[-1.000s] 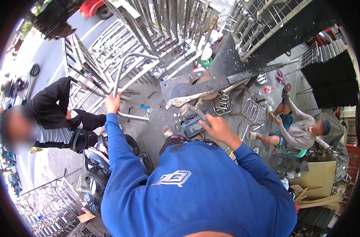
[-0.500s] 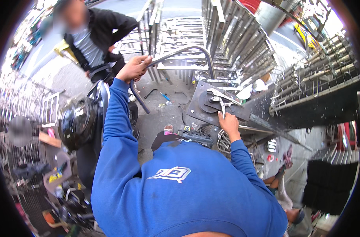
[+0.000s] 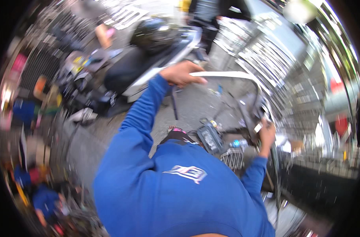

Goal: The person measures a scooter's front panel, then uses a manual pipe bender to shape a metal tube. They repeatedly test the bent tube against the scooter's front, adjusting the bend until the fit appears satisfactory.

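Note:
The picture is smeared by motion. My left hand (image 3: 183,74) reaches forward in a blue sleeve and is closed around a bent silver metal tube (image 3: 227,74), which curves down at its right end. My right hand (image 3: 267,134) is at the near edge of a dark metal plate (image 3: 249,112), fingers curled beside a small white piece. The blur hides whether it grips anything. My blue sweatshirt fills the lower middle of the view.
A scooter (image 3: 164,67) with a black helmet (image 3: 156,33) on it stands just left of the tube. Someone stands at the top (image 3: 215,12). Shiny metal racks (image 3: 274,59) are stacked to the right. A dark boxy tool (image 3: 209,136), a wire basket (image 3: 232,158) and a plastic bottle (image 3: 239,143) lie at my feet.
The view has swung round, so the scooter and the standing person now sit at the top. My left hand stays on the tube. My right hand has shifted to the plate's edge.

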### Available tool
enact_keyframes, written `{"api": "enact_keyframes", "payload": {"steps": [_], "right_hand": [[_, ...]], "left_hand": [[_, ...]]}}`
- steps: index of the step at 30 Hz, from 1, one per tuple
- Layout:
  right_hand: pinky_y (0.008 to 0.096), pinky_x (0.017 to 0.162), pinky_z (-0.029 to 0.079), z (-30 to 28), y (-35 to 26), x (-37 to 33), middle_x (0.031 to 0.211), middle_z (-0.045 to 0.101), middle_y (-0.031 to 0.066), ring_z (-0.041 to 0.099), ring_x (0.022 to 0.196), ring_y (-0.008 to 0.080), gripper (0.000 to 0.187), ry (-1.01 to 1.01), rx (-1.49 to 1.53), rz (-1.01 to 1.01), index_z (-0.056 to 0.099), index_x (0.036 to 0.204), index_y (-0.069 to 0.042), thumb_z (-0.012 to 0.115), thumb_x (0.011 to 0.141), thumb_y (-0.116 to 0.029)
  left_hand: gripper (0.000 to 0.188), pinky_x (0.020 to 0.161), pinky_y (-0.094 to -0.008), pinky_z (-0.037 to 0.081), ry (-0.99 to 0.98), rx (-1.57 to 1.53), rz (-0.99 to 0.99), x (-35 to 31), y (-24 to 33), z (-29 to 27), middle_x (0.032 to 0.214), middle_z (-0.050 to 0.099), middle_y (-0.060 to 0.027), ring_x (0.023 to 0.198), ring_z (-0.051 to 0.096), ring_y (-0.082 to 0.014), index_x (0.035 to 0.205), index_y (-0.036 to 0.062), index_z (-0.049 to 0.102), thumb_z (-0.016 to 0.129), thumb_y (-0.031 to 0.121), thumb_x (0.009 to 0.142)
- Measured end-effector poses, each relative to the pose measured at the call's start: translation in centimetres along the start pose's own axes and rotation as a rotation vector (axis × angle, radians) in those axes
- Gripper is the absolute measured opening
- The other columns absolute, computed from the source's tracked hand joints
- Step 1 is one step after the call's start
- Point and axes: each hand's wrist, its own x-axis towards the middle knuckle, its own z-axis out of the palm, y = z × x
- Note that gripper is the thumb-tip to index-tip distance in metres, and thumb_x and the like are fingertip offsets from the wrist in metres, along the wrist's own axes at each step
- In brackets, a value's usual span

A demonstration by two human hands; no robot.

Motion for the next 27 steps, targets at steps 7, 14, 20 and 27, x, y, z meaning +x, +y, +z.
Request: {"api": "enact_keyframes", "payload": {"steps": [7,14,20,27], "right_hand": [[0.0297,0.041,0.038,6.0,-13.3,-15.3,0.058,0.045,0.0016,0.043,0.041,0.0128,0.054,-1.39,1.354,-0.112,0.054,0.1,-0.006,0.039,0.106,-0.057],[0.0212,0.031,0.023,17.2,-28.0,-29.5,0.052,0.028,-0.0078,0.026,0.033,0.0045,0.039,-1.539,1.404,0.234,0.043,0.083,-0.019,0.038,0.11,-0.047],[0.0344,0.065,0.045,26.7,-41.6,-46.2,0.077,0.048,0.0037,0.049,0.064,0.017,0.037,-1.809,1.277,0.244,0.051,0.117,-0.015,0.055,0.1,-0.048],[0.045,0.1,0.054,34.0,-55.2,-58.1,0.123,0.063,0.0154,0.065,0.117,0.0288,0.042,-1.915,1.014,-0.101,0.033,0.147,-0.006,0.043,0.11,-0.024]], "left_hand": [[0.042,0.056,-0.03,0.049,0.015,0.227,0.026,-21.4,-3.6,-1.1,0.081,0.069,-0.0073,0.062,0.062,-0.0128,0.113,0.0015,0.07,0.075,0.038,0.092],[0.038,0.066,-0.0292,0.051,0.709,-0.308,-0.206,-51.1,-13.7,-2.1,0.087,0.065,-0.0048,0.074,0.062,-0.0108,0.123,0.0015,0.058,0.066,0.031,0.1],[0.044,0.087,-0.0384,0.053,1.473,0.486,-0.285,-67.7,-22.0,-9.3,0.105,0.072,-0.0151,0.093,0.069,-0.0274,0.136,0.0068,0.057,0.059,0.036,0.104],[0.039,0.097,-0.0433,0.05,1.193,0.715,-0.464,-78.7,-25.7,-32.0,0.125,0.068,-0.0175,0.116,0.064,-0.0389,0.133,0.0134,0.062,0.059,0.036,0.101]]}}
